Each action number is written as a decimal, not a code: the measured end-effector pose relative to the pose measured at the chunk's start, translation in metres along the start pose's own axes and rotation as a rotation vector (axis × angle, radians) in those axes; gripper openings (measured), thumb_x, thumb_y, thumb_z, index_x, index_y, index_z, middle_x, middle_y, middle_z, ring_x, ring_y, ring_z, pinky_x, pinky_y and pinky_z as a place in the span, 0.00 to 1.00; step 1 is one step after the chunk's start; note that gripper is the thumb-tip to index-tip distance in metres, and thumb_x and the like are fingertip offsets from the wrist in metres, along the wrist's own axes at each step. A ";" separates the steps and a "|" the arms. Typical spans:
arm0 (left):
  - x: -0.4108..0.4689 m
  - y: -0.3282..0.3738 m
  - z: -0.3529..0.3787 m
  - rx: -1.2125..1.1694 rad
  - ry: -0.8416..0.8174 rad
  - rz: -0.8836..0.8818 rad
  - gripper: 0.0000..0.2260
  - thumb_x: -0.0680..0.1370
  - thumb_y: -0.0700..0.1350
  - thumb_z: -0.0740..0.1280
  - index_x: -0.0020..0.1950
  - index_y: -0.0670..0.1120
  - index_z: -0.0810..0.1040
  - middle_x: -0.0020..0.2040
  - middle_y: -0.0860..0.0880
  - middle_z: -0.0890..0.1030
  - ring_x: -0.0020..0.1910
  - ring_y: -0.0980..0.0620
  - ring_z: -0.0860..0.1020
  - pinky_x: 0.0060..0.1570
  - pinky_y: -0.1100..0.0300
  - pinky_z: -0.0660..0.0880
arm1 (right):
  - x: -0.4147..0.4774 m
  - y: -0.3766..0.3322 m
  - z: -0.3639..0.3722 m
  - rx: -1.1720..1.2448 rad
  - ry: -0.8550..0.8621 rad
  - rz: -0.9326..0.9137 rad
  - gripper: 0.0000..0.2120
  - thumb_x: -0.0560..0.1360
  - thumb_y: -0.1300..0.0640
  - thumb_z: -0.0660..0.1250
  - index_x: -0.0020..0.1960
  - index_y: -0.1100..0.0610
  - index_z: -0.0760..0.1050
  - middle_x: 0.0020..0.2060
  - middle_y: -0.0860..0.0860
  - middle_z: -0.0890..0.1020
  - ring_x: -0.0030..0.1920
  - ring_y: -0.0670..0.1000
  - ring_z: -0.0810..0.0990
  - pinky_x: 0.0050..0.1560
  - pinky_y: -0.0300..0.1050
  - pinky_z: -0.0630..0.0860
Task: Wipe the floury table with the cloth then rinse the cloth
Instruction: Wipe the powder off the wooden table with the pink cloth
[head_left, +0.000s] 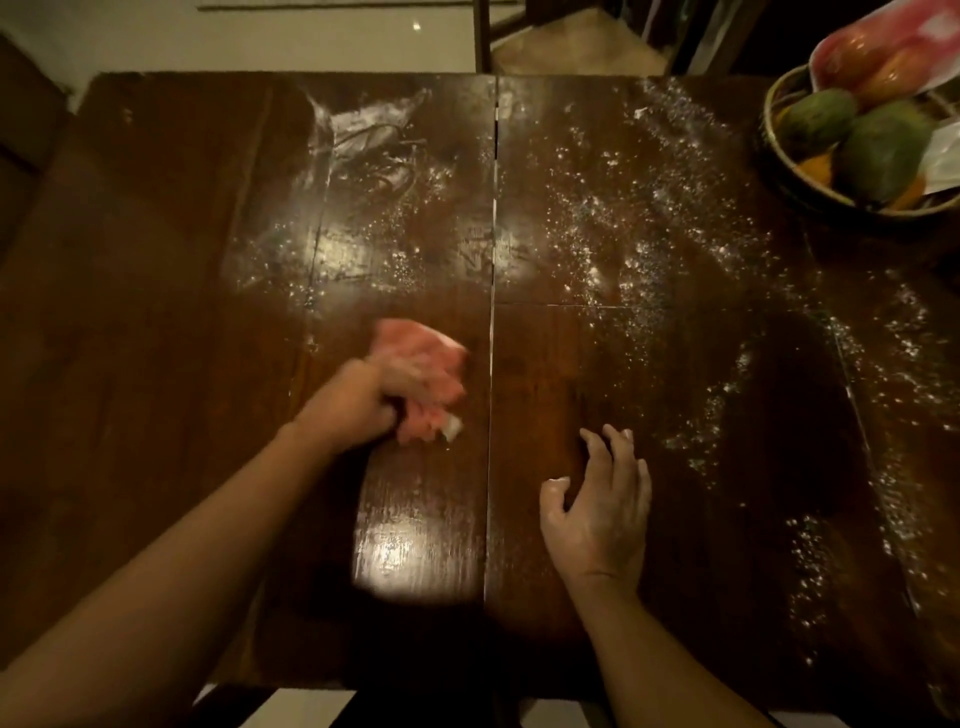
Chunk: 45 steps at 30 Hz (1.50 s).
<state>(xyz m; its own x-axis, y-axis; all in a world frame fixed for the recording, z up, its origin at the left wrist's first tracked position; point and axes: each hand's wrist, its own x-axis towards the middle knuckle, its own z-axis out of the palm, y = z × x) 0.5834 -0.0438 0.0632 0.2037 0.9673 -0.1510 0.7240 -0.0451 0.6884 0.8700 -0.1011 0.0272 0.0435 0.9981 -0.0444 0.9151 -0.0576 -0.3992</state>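
Left hand (363, 402) gripped the bunched pink cloth (423, 382): soft, light, best held wadded. Right hand (597, 512) lay spread flat on the counter (156, 312).

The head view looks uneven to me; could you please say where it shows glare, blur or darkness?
Head view: glare on the table nearest the camera; the pink cloth in the left hand is motion-blurred; the right hand is sharper; the edges fall dark.
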 end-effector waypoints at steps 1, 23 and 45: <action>-0.002 -0.012 -0.011 -0.034 0.169 -0.221 0.30 0.71 0.28 0.64 0.55 0.65 0.79 0.63 0.59 0.77 0.62 0.52 0.78 0.65 0.49 0.74 | 0.001 0.000 0.000 -0.010 -0.007 -0.006 0.25 0.75 0.54 0.64 0.72 0.57 0.69 0.74 0.56 0.67 0.79 0.56 0.58 0.79 0.59 0.56; 0.047 -0.134 -0.115 0.284 0.469 -0.803 0.29 0.79 0.42 0.56 0.80 0.44 0.52 0.80 0.40 0.53 0.78 0.35 0.49 0.72 0.30 0.48 | 0.097 -0.118 0.048 -0.153 -0.226 -0.669 0.30 0.76 0.44 0.55 0.78 0.46 0.62 0.80 0.50 0.59 0.81 0.55 0.52 0.78 0.64 0.51; 0.114 -0.092 -0.086 0.099 0.042 0.059 0.29 0.76 0.33 0.61 0.71 0.60 0.70 0.76 0.59 0.64 0.77 0.56 0.54 0.76 0.49 0.44 | 0.116 -0.136 0.058 -0.052 -0.174 -0.356 0.30 0.74 0.46 0.54 0.77 0.47 0.64 0.80 0.48 0.59 0.80 0.47 0.53 0.79 0.51 0.48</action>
<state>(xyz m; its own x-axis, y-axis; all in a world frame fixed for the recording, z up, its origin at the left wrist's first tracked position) 0.4836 0.0918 0.0437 0.2217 0.9718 -0.0806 0.7736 -0.1250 0.6212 0.7271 0.0207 0.0233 -0.3450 0.9361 -0.0682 0.8798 0.2972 -0.3709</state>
